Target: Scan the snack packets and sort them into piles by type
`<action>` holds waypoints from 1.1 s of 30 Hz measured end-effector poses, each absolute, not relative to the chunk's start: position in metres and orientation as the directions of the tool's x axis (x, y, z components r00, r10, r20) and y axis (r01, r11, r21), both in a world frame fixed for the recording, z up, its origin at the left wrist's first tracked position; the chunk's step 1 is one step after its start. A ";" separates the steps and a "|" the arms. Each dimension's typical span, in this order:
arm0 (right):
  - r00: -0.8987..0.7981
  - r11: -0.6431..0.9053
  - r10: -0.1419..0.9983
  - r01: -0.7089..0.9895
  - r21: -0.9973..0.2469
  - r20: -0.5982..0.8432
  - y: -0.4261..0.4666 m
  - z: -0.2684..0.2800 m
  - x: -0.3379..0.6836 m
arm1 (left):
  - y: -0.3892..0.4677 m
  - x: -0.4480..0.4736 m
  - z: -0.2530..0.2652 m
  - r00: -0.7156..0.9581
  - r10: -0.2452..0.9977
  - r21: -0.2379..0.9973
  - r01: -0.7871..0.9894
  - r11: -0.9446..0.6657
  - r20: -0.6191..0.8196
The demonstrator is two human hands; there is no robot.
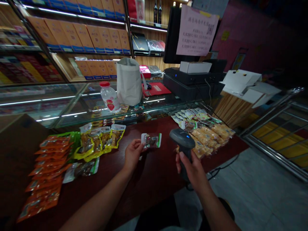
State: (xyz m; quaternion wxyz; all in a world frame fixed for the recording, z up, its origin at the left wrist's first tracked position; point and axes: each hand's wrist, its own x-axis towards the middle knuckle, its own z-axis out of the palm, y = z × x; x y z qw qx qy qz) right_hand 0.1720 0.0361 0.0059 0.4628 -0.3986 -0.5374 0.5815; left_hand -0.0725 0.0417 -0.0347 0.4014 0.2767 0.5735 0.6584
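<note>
My left hand pinches the left end of a small snack packet, clear with a green strip on its right edge, above the dark red tabletop. Wrapped around the handle of a black barcode scanner, my right hand keeps it upright, a blue light showing on its head. Left of my left hand lie yellow-edged snack packets, a row of orange packets and a green-edged clear packet. Packs of tan snacks lie behind the scanner, with pale green packets beyond them.
A glass display counter runs behind the table, bearing a red-capped bottle, a canvas bag and a red envelope. A monitor stands beyond a black cash drawer. A cardboard box is at left, a metal rail at right.
</note>
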 end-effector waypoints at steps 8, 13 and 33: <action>-0.339 -0.025 0.940 -0.175 -0.984 0.037 0.060 -0.010 0.130 | 0.049 -0.086 -0.041 -0.630 0.776 0.976 -0.173 -0.132 -0.007; -0.361 -0.062 0.933 -0.163 -0.985 0.001 0.057 -0.032 0.122 | 0.055 -0.089 -0.048 -0.653 0.757 0.970 -0.167 -0.175 0.024; -0.419 -0.119 0.908 -0.240 -0.963 -0.008 0.054 -0.040 0.120 | 0.052 -0.083 -0.040 -0.632 0.775 0.980 -0.151 -0.133 0.008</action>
